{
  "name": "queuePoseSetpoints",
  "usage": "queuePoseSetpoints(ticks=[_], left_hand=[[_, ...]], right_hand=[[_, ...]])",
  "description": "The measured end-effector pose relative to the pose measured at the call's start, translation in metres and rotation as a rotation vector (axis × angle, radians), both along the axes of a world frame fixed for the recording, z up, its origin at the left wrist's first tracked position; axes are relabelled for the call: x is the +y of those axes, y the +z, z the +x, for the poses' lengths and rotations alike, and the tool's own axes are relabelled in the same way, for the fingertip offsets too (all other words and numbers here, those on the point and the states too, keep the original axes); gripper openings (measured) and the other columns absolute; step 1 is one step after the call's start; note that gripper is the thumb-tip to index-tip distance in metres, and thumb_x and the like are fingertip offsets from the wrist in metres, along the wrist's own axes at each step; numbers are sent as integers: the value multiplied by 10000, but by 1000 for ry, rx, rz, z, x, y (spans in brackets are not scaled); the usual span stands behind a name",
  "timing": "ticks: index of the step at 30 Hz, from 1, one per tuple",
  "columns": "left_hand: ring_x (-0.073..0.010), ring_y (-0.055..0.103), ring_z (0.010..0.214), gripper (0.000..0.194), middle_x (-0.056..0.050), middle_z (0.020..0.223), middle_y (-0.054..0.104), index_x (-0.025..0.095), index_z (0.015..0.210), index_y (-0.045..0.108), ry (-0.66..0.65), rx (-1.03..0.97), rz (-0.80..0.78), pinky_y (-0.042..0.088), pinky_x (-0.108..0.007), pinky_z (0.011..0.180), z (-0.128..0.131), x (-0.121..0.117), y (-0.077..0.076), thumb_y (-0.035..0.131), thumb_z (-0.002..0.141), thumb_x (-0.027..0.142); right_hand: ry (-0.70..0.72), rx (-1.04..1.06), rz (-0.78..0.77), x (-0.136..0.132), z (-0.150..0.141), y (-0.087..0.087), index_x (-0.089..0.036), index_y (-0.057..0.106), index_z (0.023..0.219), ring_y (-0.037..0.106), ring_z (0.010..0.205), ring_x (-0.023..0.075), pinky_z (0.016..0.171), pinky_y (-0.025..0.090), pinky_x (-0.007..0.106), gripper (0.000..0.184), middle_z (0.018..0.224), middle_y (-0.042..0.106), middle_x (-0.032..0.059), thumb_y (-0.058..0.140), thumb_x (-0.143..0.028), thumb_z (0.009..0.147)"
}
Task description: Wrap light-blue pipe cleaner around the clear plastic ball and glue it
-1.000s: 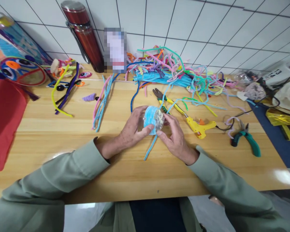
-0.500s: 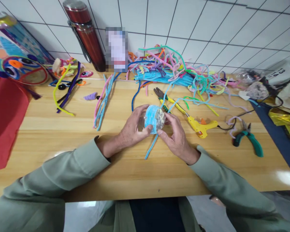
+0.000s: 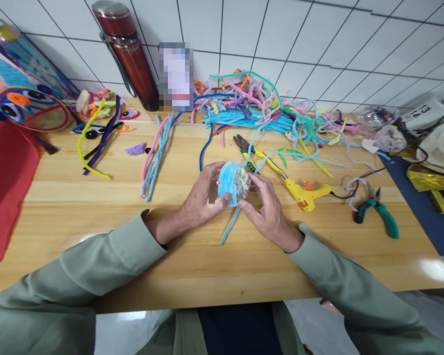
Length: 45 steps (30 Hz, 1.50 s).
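Note:
Both my hands grip a small round object wrapped in light blue pipe cleaner [image 3: 232, 182], held just above the wooden table [image 3: 96, 236]. My left hand [image 3: 200, 199] wraps it from the left, thumb on its front. My right hand [image 3: 264, 209] presses it from the right with bent fingers. A loose blue tail of the pipe cleaner [image 3: 229, 226] trails down onto the table between my wrists. The object's open right face looks whitish and rough.
A yellow glue gun [image 3: 305, 191] and yellow-handled pliers [image 3: 251, 152] lie just right of my hands. Teal-handled pliers [image 3: 377, 213] sit further right. A heap of coloured pipe cleaners [image 3: 259, 111] fills the back. A red flask [image 3: 128, 52] leans on the tiled wall. Red cloth [image 3: 3, 182] covers the left edge.
The wrapped object has turned slightly in my hands. Both hands stay where they were.

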<state>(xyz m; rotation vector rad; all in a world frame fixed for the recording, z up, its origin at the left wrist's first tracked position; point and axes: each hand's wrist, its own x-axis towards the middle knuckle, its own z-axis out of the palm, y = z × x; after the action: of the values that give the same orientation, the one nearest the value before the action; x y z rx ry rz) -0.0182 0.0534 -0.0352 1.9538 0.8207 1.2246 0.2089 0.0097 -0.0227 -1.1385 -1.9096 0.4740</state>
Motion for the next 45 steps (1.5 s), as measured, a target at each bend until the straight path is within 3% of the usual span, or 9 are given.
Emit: queuePoseSetpoints(ticks=[6, 14, 24, 30, 33, 35, 38, 41, 45], left_hand=[[-352, 586, 1407, 719, -180, 1524, 539, 254, 1550, 425, 6, 0, -50, 528, -585, 1187, -1, -1, -2, 726, 978, 569], [-344, 592, 1404, 702, -175, 1501, 545, 255, 1543, 421, 14, 36, -34, 548, -573, 1182, -4, -2, 4, 711, 991, 577], [-330, 592, 1424, 781, -160, 1526, 530, 281, 1559, 417, 50, 27, 22, 569, -533, 1173, 1, -1, -2, 791, 936, 565], [-331, 601, 1429, 805, -159, 1538, 527, 277, 1561, 411, 44, 9, 27, 563, -525, 1183, 4, -1, -1, 813, 923, 558], [-321, 633, 1380, 789, -152, 1506, 554, 272, 1541, 419, 84, 3, 0, 587, -517, 1146, 4, -1, 1, 795, 928, 595], [-315, 650, 1343, 786, -150, 1486, 568, 267, 1529, 422, 130, -8, -20, 596, -516, 1124, 3, -1, 2, 785, 928, 622], [-310, 651, 1321, 802, -151, 1491, 560, 267, 1535, 401, 176, -20, -65, 598, -515, 1110, 2, 0, 2, 781, 929, 631], [-313, 625, 1359, 809, -154, 1525, 525, 273, 1543, 387, 183, -32, -81, 578, -523, 1140, 1, 1, 1, 790, 928, 611], [-298, 628, 1363, 773, -132, 1496, 547, 287, 1535, 384, 179, -29, -69, 580, -503, 1144, 2, 1, 0, 790, 937, 561]], right_hand=[[-5, 2, -3, 0, -1, -2, -297, 435, 1612, 601, 1432, 368, 1131, 586, 642, 645, 1523, 608, 168, 697, -363, 1027], [2, 3, -6, -1, -2, 1, -298, 422, 1631, 588, 1463, 355, 1150, 584, 629, 675, 1561, 594, 170, 711, -341, 1022], [7, -21, -2, -1, -2, 1, -345, 386, 1669, 576, 1490, 361, 1163, 586, 633, 752, 1595, 591, 144, 744, -309, 1009], [-3, -29, 19, -1, -4, 4, -334, 406, 1647, 587, 1476, 352, 1128, 610, 621, 721, 1573, 608, 146, 744, -335, 1011], [-8, -20, 21, 0, -2, 9, -321, 473, 1581, 602, 1451, 349, 1116, 603, 621, 620, 1554, 623, 141, 724, -349, 1015], [-42, 12, 55, 1, 1, 14, -304, 589, 1429, 652, 1368, 338, 1105, 592, 608, 424, 1448, 687, 128, 703, -355, 1025], [-121, 71, 97, 5, 9, 19, -284, 675, 1091, 735, 1086, 282, 980, 612, 520, 72, 1117, 769, 70, 650, -341, 1053], [-177, 101, 33, 9, 16, 20, -269, 656, 945, 703, 832, 226, 788, 587, 410, 132, 903, 749, 23, 627, -335, 1055], [-194, 75, -120, 11, 19, 19, -245, 659, 910, 633, 690, 177, 660, 503, 318, 154, 794, 718, -2, 622, -340, 1024]])
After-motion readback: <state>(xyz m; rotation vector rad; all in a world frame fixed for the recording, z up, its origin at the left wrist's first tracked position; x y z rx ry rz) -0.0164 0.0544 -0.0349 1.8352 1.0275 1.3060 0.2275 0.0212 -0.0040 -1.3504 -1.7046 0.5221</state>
